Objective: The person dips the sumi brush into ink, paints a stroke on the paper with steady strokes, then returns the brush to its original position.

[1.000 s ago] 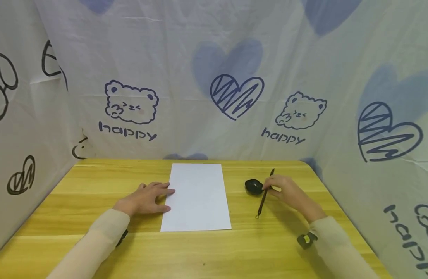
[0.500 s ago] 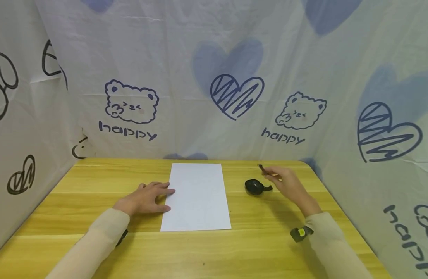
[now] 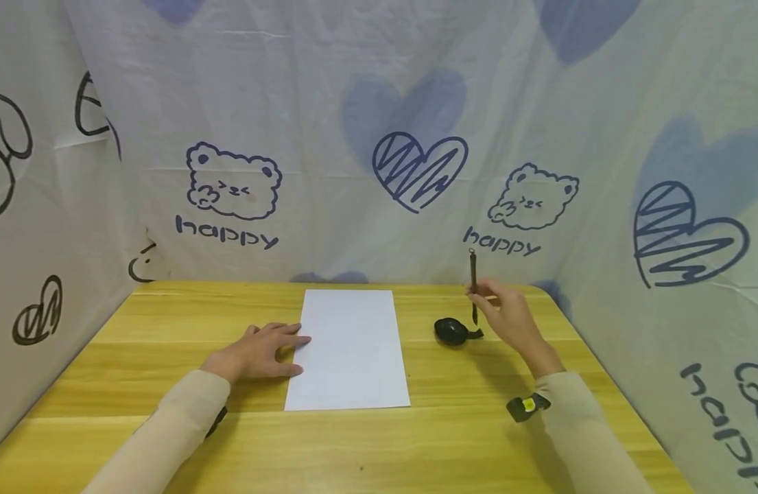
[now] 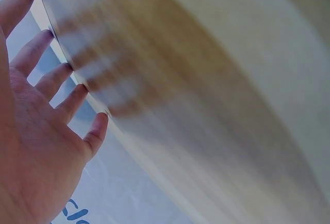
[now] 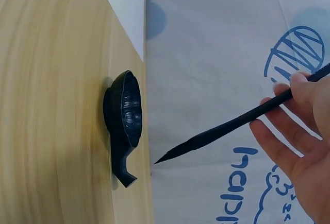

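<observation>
My right hand [image 3: 512, 317] pinches a black calligraphy brush [image 5: 221, 130] by its handle. In the head view the brush stands nearly upright, hanging loop on top and dark bristles pointing down. Its pointed tip is above the stem of a small black ink dish [image 5: 124, 110], which sits on the table with a ribbed, glossy hollow. A blank white sheet of paper [image 3: 350, 350] lies left of the dish. With fingers spread, my left hand [image 3: 258, 353] rests at the sheet's left edge, fingertips on the paper. The left wrist view shows that palm [image 4: 38, 147] and its shadow.
All of this is on a yellow wood-grain table [image 3: 379, 453]. White cloth [image 3: 329, 206] printed with hearts, bears and lettering hangs behind it and at both sides. A dark wrist device [image 3: 527, 407] sits under the right sleeve.
My right hand has lifted the brush from beside the ink dish and turned it end for end, so the bristles now point down. The left hand and paper stay put.
</observation>
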Available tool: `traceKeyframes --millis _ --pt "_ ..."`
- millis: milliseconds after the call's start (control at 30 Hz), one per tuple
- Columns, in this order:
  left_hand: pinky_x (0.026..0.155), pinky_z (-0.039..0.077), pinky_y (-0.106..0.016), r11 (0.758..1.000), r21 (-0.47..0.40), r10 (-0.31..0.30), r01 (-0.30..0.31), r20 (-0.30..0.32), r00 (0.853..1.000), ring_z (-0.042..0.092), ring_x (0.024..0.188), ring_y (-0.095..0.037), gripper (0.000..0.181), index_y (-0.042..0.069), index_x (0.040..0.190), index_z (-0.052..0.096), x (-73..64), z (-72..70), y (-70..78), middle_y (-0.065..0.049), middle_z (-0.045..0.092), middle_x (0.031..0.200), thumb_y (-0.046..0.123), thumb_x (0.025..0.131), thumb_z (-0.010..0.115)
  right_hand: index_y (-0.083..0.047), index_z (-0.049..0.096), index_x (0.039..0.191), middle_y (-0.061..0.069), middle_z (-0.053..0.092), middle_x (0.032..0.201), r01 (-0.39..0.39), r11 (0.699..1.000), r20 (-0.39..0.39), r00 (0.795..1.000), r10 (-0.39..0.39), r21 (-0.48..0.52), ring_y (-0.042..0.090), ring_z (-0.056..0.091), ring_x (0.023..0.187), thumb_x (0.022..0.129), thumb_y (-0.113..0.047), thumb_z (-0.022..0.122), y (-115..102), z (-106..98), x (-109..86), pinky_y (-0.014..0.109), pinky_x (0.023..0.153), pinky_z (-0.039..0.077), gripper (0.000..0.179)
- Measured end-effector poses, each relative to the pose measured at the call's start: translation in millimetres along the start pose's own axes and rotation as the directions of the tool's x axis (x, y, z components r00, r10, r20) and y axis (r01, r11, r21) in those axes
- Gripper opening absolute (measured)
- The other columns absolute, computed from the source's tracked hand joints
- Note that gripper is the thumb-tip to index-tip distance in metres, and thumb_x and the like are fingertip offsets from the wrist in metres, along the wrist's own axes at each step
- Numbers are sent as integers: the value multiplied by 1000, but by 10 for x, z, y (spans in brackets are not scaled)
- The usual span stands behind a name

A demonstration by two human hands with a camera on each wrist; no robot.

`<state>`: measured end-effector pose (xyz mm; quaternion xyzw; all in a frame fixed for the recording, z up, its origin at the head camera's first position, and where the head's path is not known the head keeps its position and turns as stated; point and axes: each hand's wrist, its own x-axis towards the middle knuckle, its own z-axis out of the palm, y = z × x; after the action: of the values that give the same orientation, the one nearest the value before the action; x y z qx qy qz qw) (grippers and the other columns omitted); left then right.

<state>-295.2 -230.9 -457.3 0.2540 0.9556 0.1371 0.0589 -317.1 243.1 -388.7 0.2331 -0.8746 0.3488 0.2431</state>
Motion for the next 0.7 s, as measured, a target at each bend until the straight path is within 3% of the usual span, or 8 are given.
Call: traceKeyframes --millis 267,467,567,700 --pt "112 24 -78 1000 4 -3 3 1 1000 38 149 -44 69 21 149 56 3 -10 1 -17 42 163 58 92 68 -2 70 117 16 73 98 -68 992 -65 995 75 105 33 74 100 98 -6 68 53 -3 22 34 77 64 20" --pt "112 24 -79 1000 5 3 -3 -8 1000 39 149 -44 69 21 149 57 4 1 -10 -17 43 163 58 92 68 4 59 131 28 69 100 -76 967 -60 994 93 243 42 72 98 98 2 64 94 1 44 38 74 64 33" --pt "111 25 -78 1000 6 9 -8 -15 1000 39 149 -45 68 21 149 57 4 10 -18 -17 43 163 57 92 68 6 55 131 30 67 100 -107 936 -55 990 133 336 31 73 92 99 3 63 116 3 59 35 73 64 33" --pt "112 25 -77 1000 8 6 -5 -12 1000 38 149 -44 68 22 149 57 14 19 -25 -16 43 163 59 92 67 4 54 126 15 65 96 -171 883 -53 975 214 437 10 72 89 100 0 63 144 14 72 34 75 64 28"
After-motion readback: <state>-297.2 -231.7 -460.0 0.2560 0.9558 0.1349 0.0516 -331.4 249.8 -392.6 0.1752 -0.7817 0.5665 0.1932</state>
